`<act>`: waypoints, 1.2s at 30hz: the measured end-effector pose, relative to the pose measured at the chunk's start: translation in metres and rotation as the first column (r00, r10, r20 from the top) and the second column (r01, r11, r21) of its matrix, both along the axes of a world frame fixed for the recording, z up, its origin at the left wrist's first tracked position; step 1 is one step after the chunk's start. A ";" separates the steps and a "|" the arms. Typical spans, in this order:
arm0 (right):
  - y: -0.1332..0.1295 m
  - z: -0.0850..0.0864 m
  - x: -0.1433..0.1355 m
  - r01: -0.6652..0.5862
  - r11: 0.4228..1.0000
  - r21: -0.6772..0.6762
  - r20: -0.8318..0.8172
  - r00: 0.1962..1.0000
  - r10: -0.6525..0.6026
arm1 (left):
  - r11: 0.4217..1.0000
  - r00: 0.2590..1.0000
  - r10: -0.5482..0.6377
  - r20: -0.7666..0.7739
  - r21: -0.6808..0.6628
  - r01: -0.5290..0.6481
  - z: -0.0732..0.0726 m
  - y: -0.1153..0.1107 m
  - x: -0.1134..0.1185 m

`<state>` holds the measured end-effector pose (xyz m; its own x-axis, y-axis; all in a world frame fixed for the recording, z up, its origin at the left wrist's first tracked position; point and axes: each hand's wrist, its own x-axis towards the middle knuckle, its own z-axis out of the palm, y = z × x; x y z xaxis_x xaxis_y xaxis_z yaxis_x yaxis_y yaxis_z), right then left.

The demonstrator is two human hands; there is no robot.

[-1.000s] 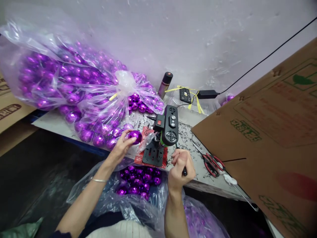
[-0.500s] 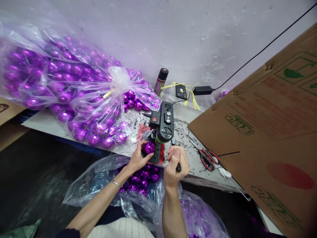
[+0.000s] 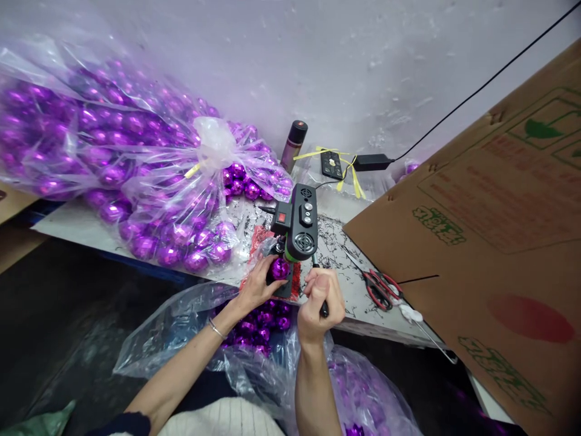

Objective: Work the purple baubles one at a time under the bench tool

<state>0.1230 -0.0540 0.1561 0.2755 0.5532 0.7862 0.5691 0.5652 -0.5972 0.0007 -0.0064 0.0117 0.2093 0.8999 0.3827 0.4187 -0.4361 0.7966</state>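
No words or numbers can be read; on the large brown cardboard box (image 3: 454, 315), a green umbrella-shaped sign (image 3: 543, 128) is printed in an outlined frame, with faded red print (image 3: 488, 184), too faint to be made out, nearby; illegible green block lettering (image 3: 439, 225) is printed there in two places. A solid red oval (image 3: 531, 318) is shown above the lower lettering; the label on the dark cylindrical can (image 3: 293, 145) cannot be made out.

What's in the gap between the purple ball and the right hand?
In the head view, a bit of black plate and some red sheet show between the purple ball and right hand.
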 end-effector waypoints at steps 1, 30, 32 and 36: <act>0.000 0.000 0.000 -0.006 1.000 0.006 -0.003 1.000 0.006 | 1.000 1.000 -0.010 0.005 0.006 0.010 -0.001 -0.002 -0.002; -0.003 -0.005 0.001 -0.004 1.000 -0.015 -0.010 1.000 0.004 | 0.997 0.999 -0.015 -0.039 0.078 0.018 -0.007 0.011 -0.005; -0.003 -0.006 0.002 -0.009 1.000 -0.015 -0.007 1.000 0.009 | 0.997 1.000 0.001 -0.031 0.075 0.002 -0.011 0.013 -0.004; -0.004 -0.013 0.001 0.001 1.000 -0.012 -0.013 1.000 -0.001 | 0.998 1.000 -0.013 -0.026 0.059 0.014 -0.013 0.012 -0.006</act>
<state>0.1245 -0.0579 0.1435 0.2860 0.5622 0.7760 0.5617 0.5577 -0.6111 -0.0048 0.0060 -0.0013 0.2316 0.8729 0.4294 0.4325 -0.4877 0.7583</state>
